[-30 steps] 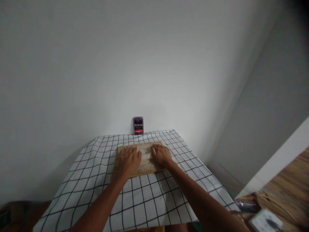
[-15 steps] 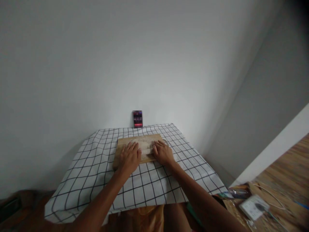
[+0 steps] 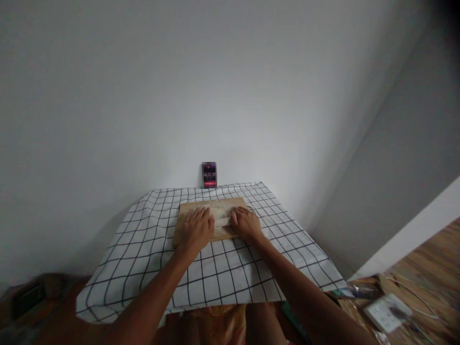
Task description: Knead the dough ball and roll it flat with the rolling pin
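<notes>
A wooden board (image 3: 185,211) dusted with white flour lies on the cloth. On it is a flat, pale patch of dough (image 3: 218,212). Just in front of the patch a pale, rod-shaped roll (image 3: 223,222) runs crosswise between my hands; whether it is dough or a floured rolling pin I cannot tell. My left hand (image 3: 199,225) rests palm down over the roll's left part, fingers stretched forward. Over its right part lies my right hand (image 3: 247,222), fingers pointing forward and left. Both hands hide the roll's ends.
A black-and-white checked cloth (image 3: 143,254) covers the table. A phone with a blurred screen (image 3: 209,175) leans against the white wall (image 3: 230,96) at the back edge. Low on the right are a white power strip (image 3: 387,311) and cables on a wooden surface.
The view has shifted slightly, so the table appears a little farther right. Both hands stay on the roll, having moved little relative to the board.
</notes>
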`<state>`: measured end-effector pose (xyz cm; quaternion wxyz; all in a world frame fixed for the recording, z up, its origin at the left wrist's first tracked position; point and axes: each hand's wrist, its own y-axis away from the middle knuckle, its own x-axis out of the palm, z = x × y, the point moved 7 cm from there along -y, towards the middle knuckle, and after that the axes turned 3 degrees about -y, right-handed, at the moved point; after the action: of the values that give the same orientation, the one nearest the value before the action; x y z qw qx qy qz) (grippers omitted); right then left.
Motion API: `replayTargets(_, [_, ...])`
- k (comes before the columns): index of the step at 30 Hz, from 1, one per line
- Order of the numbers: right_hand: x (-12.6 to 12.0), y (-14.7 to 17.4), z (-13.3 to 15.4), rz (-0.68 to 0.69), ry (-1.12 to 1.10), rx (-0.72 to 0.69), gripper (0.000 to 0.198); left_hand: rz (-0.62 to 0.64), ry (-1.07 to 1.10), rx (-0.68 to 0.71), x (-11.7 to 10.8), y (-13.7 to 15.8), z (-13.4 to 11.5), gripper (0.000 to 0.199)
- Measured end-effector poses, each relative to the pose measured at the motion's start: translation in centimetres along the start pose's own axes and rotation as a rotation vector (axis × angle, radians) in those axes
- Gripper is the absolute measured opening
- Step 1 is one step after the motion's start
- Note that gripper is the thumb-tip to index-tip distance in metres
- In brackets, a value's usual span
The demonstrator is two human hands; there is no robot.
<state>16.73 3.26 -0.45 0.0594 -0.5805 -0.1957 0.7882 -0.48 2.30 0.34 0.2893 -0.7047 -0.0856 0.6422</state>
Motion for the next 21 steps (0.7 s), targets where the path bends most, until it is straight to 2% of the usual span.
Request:
replayTargets(5, [-0.1, 1.1, -0.1, -0.039, -0.085, -0.039, 0.039, -0.042, 0.022, 0.031, 0.1, 1.6, -0.2, 0.050])
replayTargets(11, [-0.2, 1.8, -0.2, -0.063, -0.112, -0.040, 0.038, -0.019, 0.024, 0.043, -0.3, 2.9, -0.6, 0.051])
replayTargets(17, [-0.1, 0.4, 0.0, -0.006, -0.047, -0.046, 0.041, 0.015, 0.019, 0.034, 0.2, 1.1, -0.2, 0.049])
replayTargets(21, [0.0, -1.2, -0.1, 0.053, 0.040, 0.038, 0.043, 0.055, -0.009, 0.014, 0.9, -1.5, 0.8, 0.048])
